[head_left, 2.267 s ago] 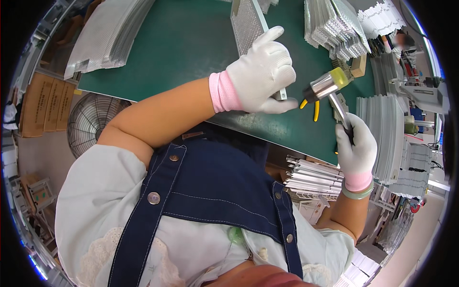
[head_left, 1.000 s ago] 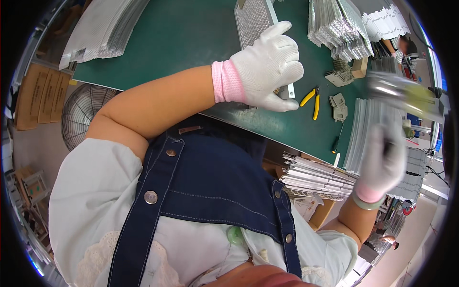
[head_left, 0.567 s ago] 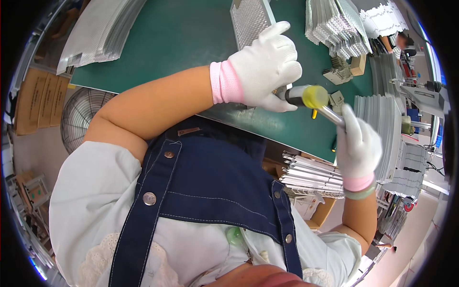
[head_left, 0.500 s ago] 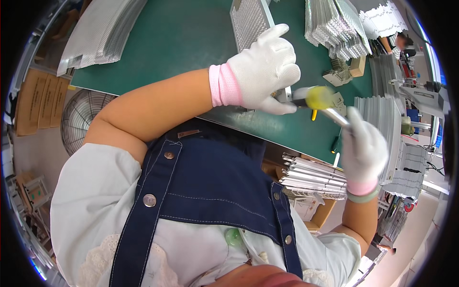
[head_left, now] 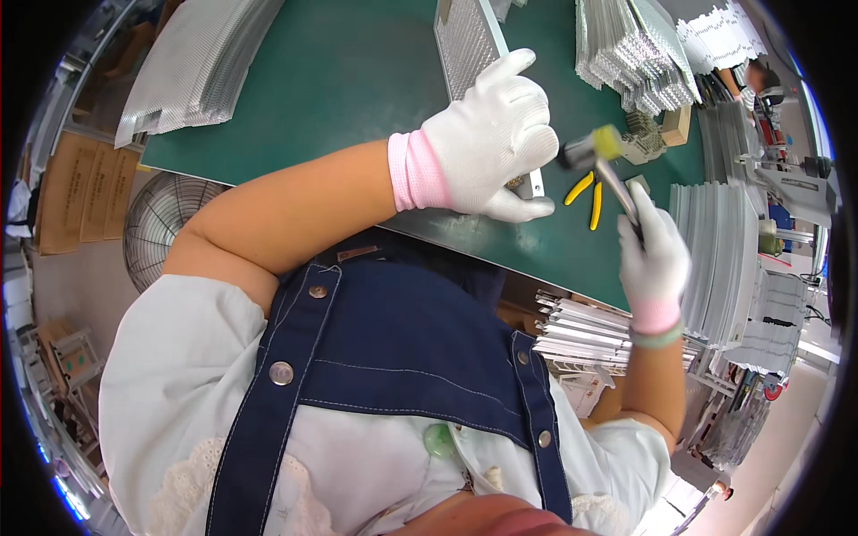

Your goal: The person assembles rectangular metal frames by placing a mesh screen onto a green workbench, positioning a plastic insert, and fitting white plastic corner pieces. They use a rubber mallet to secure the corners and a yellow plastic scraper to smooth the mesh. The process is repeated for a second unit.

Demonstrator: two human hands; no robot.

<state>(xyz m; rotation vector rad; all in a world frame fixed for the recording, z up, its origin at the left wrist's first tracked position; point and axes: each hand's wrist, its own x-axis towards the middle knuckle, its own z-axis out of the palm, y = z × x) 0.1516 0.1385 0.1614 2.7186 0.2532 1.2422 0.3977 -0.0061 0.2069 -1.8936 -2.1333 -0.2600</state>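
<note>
My left hand (head_left: 499,138), in a white glove with a pink cuff, is closed on a thin metal-framed mesh panel (head_left: 466,49). The panel stands on its edge on the green table, and the hand hides much of it. To the right, my gloved right hand (head_left: 657,259) grips the metal handle of a mallet (head_left: 618,189). Its head has one black face and one yellow face; the black one points toward the panel's near end, with a gap between them. Yellow-handled pliers (head_left: 596,204) lie on the table just below the mallet head.
Stacked mesh sheets (head_left: 201,67) lie on the far left of the green table (head_left: 357,76), more mesh sheets (head_left: 626,58) on the far right. Small metal brackets (head_left: 643,138) sit beside a wooden block (head_left: 677,126). Long metal strips (head_left: 706,250) are piled at right. A fan (head_left: 165,228) stands below left.
My right hand has moved left, and the mallet head has shifted away from the panel's end toward the far side. The pliers are now uncovered. My left hand has stayed nearly still.
</note>
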